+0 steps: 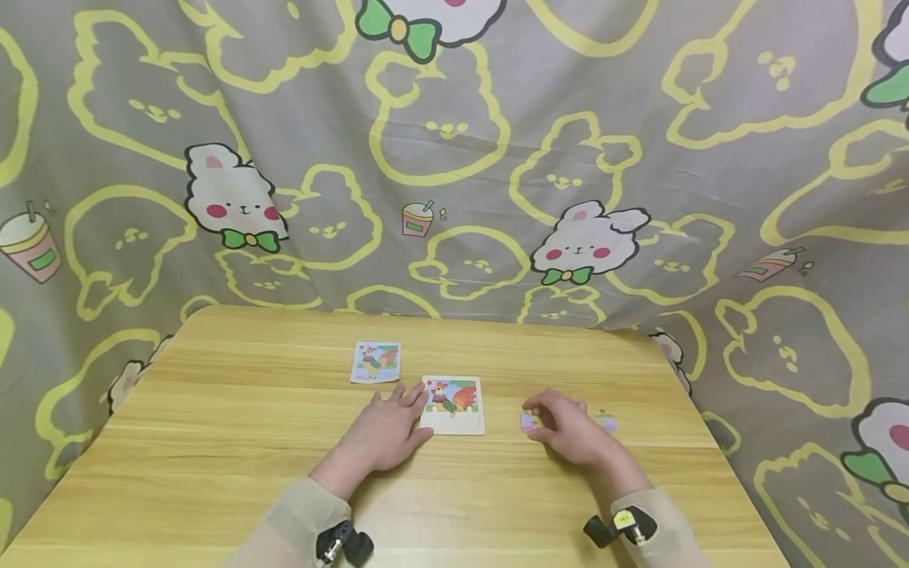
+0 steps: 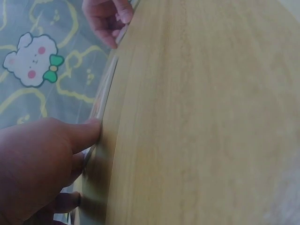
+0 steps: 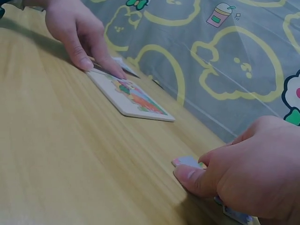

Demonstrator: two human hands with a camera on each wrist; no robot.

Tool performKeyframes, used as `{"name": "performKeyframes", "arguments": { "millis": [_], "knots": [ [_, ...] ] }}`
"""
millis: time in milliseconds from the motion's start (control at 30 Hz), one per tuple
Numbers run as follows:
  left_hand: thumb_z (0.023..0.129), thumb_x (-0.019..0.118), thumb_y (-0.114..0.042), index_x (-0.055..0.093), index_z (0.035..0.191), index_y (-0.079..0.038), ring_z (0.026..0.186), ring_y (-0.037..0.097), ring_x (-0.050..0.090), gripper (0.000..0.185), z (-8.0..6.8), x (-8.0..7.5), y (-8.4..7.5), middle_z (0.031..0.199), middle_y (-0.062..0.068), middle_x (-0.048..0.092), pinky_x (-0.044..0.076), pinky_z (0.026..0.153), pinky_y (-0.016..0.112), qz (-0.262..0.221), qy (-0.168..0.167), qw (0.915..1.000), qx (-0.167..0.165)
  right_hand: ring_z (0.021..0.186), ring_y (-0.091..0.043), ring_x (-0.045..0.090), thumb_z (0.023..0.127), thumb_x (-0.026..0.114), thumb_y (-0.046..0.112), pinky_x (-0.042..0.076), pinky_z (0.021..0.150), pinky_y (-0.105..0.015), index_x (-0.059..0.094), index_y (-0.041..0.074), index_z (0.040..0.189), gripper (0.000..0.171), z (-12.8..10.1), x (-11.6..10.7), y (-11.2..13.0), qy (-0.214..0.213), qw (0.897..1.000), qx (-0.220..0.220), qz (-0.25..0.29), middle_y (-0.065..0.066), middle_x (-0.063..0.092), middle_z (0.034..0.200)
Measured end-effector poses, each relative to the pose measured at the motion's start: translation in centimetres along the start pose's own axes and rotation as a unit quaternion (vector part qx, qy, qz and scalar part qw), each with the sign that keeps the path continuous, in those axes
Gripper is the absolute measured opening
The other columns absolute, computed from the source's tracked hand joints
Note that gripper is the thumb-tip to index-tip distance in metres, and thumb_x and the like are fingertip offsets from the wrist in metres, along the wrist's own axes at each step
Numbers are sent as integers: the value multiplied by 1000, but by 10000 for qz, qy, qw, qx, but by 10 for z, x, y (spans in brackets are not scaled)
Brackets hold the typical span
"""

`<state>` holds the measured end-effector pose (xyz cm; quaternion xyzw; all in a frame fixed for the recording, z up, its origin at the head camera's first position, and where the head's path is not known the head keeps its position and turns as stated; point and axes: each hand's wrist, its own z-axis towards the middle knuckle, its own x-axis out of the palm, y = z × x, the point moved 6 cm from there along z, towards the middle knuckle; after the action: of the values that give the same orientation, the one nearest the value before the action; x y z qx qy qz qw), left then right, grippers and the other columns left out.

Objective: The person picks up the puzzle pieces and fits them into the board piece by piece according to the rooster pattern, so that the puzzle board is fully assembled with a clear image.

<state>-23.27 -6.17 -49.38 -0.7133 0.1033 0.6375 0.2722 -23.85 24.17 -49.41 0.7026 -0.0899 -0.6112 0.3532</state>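
Observation:
My left hand [image 1: 387, 431] rests at the left side of a small white-framed puzzle board [image 1: 458, 426], thumb and fingertips touching its edge. A rooster picture fills the upper part of the board; its lower part is bare white. To the right, my right hand [image 1: 574, 430] pinches a small lilac puzzle piece [image 1: 526, 422] between thumb and fingers, low over the tabletop. In the right wrist view the thumb lies along this puzzle piece [image 3: 187, 161], and the fingers hide part of it. Another puzzle piece [image 1: 607, 421], lilac and green, lies just right of that hand.
A paper card [image 1: 376, 363] with a matching rooster picture lies behind my left hand. Everything sits on a wood-grain table [image 1: 454, 505]. A grey curtain [image 1: 319, 118] with cartoon animals hangs behind the table and along both sides.

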Motion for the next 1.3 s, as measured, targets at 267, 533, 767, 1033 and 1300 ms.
{"name": "performKeyframes", "arguments": {
  "millis": [267,533,767,1033,1300],
  "knots": [
    [109,56,-47,49,158,-2,150,45,37,66,-1,0,2,167,11,39,35,113,71,-18,2,10000,-38,93,-12,51,97,78,13,20,89,-48,67,11,129,34,-4,4,6,-202,9987,-411,-216,5,63,114],
    [108,57,-49,48,159,-3,151,44,36,70,-2,0,5,168,11,38,34,113,71,-74,32,10000,-22,91,-10,49,100,74,14,19,88,-48,66,11,133,34,-6,8,8,-352,9973,-566,-319,8,60,109],
    [107,59,-49,49,158,-3,151,44,36,69,-3,0,6,167,11,39,34,114,71,-148,66,9999,-8,94,-11,52,100,74,16,21,88,-46,66,11,136,37,-2,9,15,-456,9957,-723,-348,8,60,111],
    [107,58,-49,47,160,-6,151,44,36,69,-3,0,5,168,10,39,34,113,71,-127,42,9999,-5,95,-14,55,100,74,17,22,89,-44,64,7,140,42,5,12,27,-380,9953,-793,-396,6,61,109],
    [107,58,-50,47,160,-7,151,46,36,68,1,0,2,167,12,39,34,113,71,-92,32,10000,21,93,-11,54,100,74,18,22,91,-45,64,5,138,41,11,16,40,-396,9948,-882,-321,6,61,110]
  ]
}}
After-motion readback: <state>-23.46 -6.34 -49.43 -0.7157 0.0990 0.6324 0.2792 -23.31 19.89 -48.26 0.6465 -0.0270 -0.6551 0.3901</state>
